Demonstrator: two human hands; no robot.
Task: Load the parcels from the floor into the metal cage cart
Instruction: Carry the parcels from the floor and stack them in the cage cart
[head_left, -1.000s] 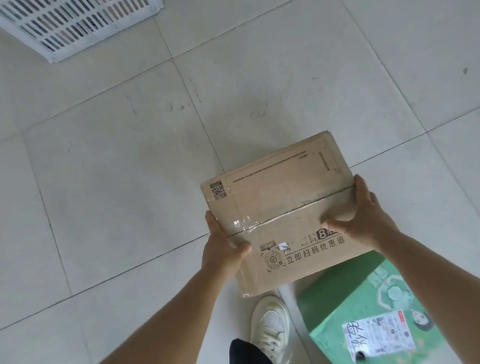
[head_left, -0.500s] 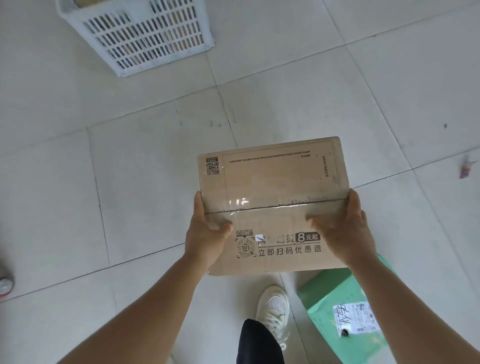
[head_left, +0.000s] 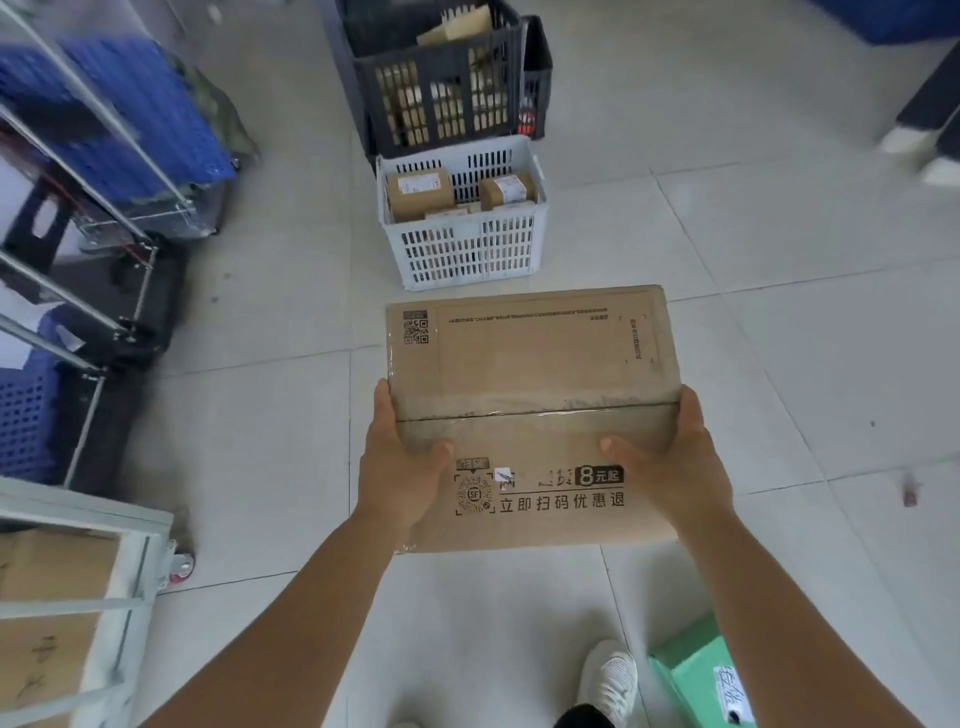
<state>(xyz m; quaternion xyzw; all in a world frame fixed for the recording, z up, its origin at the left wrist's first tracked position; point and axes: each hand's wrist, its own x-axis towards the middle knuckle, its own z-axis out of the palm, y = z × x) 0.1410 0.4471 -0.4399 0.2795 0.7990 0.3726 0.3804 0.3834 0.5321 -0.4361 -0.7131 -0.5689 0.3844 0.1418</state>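
A flat brown cardboard parcel (head_left: 535, 374) with black print and clear tape is held level above the tiled floor. My left hand (head_left: 400, 467) grips its left edge, thumb on top. My right hand (head_left: 670, 467) grips its right edge the same way. A metal cage cart (head_left: 88, 561) with a pale frame stands at the lower left, with brown boxes inside it. A green parcel (head_left: 701, 675) with a white label lies on the floor at the lower right, beside my white shoe (head_left: 608, 680).
A white slatted crate (head_left: 467, 249) with small boxes sits ahead, a black crate (head_left: 441, 78) behind it. Metal racks with blue crates (head_left: 104, 130) line the left. Another person's feet (head_left: 930, 150) show at the upper right. A small pink scrap (head_left: 910, 493) lies on the floor.
The parcel has risen from near the floor and turned level. My view has lifted, bringing the crates, racks and cage cart into sight.
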